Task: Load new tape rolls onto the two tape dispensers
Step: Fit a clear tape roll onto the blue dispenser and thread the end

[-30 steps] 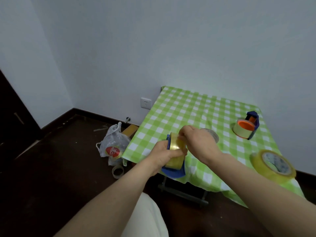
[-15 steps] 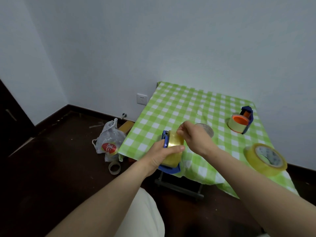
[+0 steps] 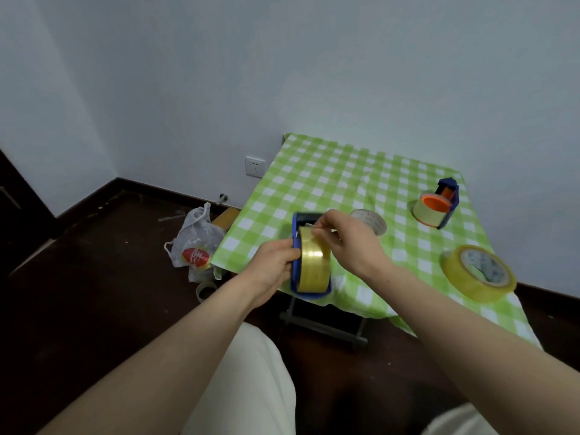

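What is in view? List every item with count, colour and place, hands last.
held dispenser: one, blue, over the table's near-left edge.
loaded roll: one, yellow, in held dispenser.
second dispenser: one, blue, orange hub, table far right.
loose roll: one, yellow, table near right.
small roll: one, whitish, table centre.
tablecloth: one, green-white check.
bag: one, white, floor.
floor ring: one, pale, beside bag.
socket: one, white, wall.
left hand: grips held dispenser.
right hand: pinches loaded roll's top.
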Tool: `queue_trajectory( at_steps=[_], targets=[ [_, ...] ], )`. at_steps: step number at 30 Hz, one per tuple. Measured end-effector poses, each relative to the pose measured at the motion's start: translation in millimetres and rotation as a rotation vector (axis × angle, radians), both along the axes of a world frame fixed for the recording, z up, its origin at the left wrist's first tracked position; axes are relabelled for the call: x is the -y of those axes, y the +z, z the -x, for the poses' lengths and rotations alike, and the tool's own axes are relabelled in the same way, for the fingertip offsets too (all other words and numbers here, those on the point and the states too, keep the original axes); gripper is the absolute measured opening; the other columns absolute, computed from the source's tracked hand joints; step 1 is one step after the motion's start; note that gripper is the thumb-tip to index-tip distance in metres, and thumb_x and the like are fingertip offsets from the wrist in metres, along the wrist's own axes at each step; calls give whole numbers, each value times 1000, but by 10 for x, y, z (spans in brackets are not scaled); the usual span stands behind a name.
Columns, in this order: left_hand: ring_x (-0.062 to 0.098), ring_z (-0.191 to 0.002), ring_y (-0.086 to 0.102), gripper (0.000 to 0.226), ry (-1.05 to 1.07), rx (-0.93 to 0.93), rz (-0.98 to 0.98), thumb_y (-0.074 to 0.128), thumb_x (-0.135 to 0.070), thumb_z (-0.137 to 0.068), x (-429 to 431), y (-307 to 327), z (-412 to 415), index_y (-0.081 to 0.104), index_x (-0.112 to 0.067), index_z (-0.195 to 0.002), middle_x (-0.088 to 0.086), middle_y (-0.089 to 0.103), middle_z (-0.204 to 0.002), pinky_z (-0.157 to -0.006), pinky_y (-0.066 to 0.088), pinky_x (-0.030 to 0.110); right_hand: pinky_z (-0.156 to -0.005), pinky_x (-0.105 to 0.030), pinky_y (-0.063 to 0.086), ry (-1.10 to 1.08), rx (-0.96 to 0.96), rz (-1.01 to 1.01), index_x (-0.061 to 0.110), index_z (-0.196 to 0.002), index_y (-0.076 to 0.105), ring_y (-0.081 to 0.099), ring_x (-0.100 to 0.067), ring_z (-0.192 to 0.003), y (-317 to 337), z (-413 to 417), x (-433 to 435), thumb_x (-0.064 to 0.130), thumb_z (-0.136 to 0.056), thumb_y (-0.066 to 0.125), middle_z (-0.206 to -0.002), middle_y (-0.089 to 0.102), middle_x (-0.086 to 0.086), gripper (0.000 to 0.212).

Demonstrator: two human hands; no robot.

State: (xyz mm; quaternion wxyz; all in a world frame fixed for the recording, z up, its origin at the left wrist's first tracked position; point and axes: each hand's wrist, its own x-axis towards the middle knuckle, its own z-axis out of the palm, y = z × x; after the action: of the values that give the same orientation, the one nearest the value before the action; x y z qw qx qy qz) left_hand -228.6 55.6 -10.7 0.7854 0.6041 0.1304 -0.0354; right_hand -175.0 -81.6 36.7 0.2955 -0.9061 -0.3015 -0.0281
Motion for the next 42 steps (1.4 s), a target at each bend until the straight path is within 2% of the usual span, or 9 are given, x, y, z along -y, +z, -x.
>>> queue_trajectory(
  at_steps=[4, 7, 12, 15, 18, 22, 28, 37, 42],
  targets=[
    [30, -89, 61, 35, 5, 15, -11, 40, 13, -79, 24, 18, -13, 63, -4, -98, 17, 64, -94, -81, 51, 39, -78, -40, 48, -5, 67, 13, 10, -96, 60, 59, -24, -89, 2, 23, 21, 21, -92, 52, -101, 64, -4, 14],
    [30, -82, 54, 30, 80, -41, 71, 46, -12, -71, 96, 35, -30, 59, -2, -96, 18, 56, -90, -71, 45, 34, -74, -35, 47, -22, 73, 45, 14, -99, 60, 60, -21, -90, -11, 57, 31, 25, -94, 50, -100, 66, -1, 16],
    [27, -116, 59, 75, 239, -155, -96, 31, -71, -81, 256, 8, -36, 64, -15, -119, 9, 63, -126, -102, 44, 40, -74, -34, 49, -89, 72, -18, 18, -96, 63, 61, -16, -91, -44, 76, 1, 27, -91, 54, -97, 69, 4, 13],
    [16, -123, 47, 56, 307, -62, -133, 33, -55, -94, 332, 8, 28, 55, -18, -130, -3, 54, -129, -97, 32, 24, -75, -39, 52, -200, -26, -97, 19, -94, 65, 63, -17, -86, -52, 27, 31, 28, -90, 56, -90, 70, 4, 13],
    [10, -88, 52, 42, 319, 103, -113, 55, -55, -84, 402, 55, 62, 67, -15, -83, -3, 57, -89, -82, 39, 27, -71, -35, 49, -285, 25, -118, 20, -93, 66, 57, -11, -80, -11, -17, 82, 31, -89, 58, -85, 66, 6, 14],
    [21, -65, 39, 42, 301, 212, -155, 73, -37, -71, 464, 68, 39, 53, 0, -70, 9, 39, -67, -62, 36, 28, -72, -29, 41, -304, 159, -143, 13, -87, 70, 48, -11, -95, 82, -86, 117, 25, -84, 65, -95, 48, 9, 13],
    [22, -72, 55, 34, 311, 240, -85, 78, -19, -74, 455, 103, 16, 64, 8, -90, 16, 59, -79, -70, 48, 36, -74, -25, 39, -394, 16, -241, 12, -74, 66, 50, -10, -84, 80, -111, 209, 20, -81, 65, -95, 53, 4, 11],
    [9, -57, 47, 33, 290, 243, -295, 77, -34, -74, 572, 67, 17, 59, -7, -70, -1, 51, -62, -64, 43, 27, -65, -32, 47, -481, -203, -290, 11, -67, 65, 59, -20, -65, 41, -164, 254, 28, -83, 65, -63, 63, -6, 23],
    [-6, -53, 38, 48, 297, 194, -277, 80, -27, -71, 644, 195, 27, 33, -33, -61, -18, 35, -62, -56, 34, 9, -61, -26, 39, -569, -223, -321, 12, -65, 62, 53, -16, -61, 20, -173, 220, 25, -82, 64, -54, 54, 3, 21]
  ],
)
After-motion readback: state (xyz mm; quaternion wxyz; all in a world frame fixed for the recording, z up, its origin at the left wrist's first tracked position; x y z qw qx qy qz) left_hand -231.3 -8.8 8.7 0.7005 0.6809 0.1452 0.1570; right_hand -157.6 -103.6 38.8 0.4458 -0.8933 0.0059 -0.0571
